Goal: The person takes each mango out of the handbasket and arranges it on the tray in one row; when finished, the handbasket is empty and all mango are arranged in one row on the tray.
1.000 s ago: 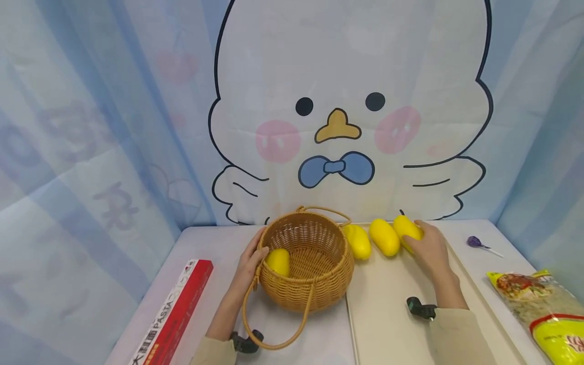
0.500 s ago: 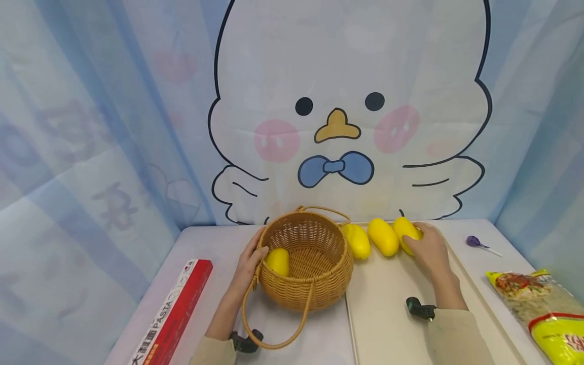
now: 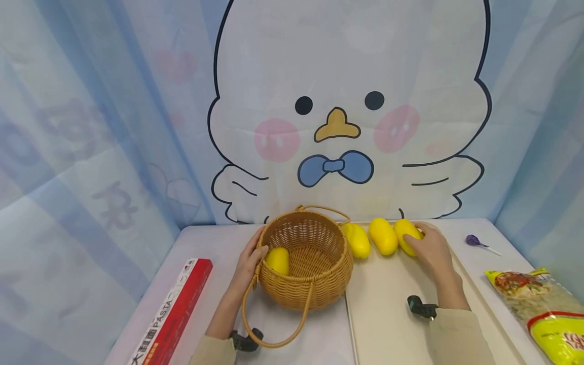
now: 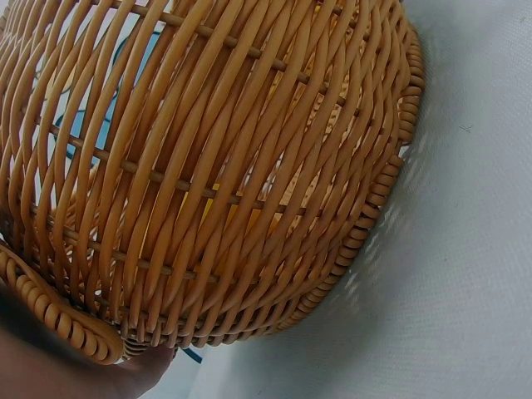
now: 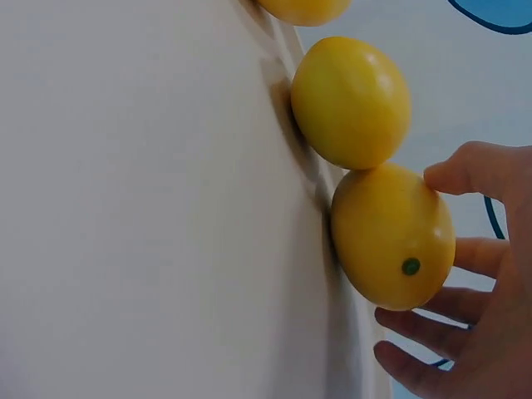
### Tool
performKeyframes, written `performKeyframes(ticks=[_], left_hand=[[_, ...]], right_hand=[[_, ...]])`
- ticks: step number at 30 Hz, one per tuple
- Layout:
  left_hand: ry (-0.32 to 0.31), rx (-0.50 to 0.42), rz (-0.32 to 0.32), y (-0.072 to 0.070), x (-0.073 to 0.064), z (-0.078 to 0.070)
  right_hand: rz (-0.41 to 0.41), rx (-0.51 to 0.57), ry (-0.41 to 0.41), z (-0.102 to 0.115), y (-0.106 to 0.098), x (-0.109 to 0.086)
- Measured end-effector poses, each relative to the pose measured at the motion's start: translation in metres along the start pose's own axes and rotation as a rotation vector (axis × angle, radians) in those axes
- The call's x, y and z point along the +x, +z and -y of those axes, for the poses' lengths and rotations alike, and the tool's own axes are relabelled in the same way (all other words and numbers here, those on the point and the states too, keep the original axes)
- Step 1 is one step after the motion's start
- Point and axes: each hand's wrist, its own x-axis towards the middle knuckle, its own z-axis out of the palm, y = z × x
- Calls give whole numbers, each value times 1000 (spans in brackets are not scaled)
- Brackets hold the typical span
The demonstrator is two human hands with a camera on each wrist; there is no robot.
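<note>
On the left, a round wicker basket [image 3: 303,294] stands with its mouth tilted toward the head camera, one yellow mango [image 3: 278,261] inside. My left hand [image 3: 248,263] grips its left side, thumb over the rim. The left wrist view is filled by the woven wall [image 4: 224,166], with part of the hand at lower left. At the back of a cream tray [image 3: 388,314] lie three more yellow mangoes. My right hand [image 3: 431,248] holds the rightmost mango [image 3: 405,235], thumb on one side and fingers round the other. In the right wrist view this mango [image 5: 391,237] touches the middle mango [image 5: 353,100].
A red and white pasta box [image 3: 175,309] lies at the left. To the tray's right are a purple lollipop [image 3: 474,240] and a bag of noodles [image 3: 538,304]. A printed curtain [image 3: 342,61] hangs right behind the table.
The rightmost mango has come slightly toward the head camera, my right hand moving with it. My left hand and the basket have stayed put.
</note>
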Motion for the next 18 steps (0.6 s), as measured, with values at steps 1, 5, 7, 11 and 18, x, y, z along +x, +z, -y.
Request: performKeyframes(ticks=[1,5,7,11,18], left_hand=[[1,1,0,0,0,0],[5,2,-2,0,0,0],[7,2,-1,-1,0,0],[13,1,-1,-1,0,0],[19,-2,5,-1,1,1]], right_hand=[[-6,-1,4,0,0,0],[-30,-7,27,3,-1,0],[-37,-9,37,5,-1,1],[-42,6,36,11,-4,0],[-53,60,-29,24,-8,-2]])
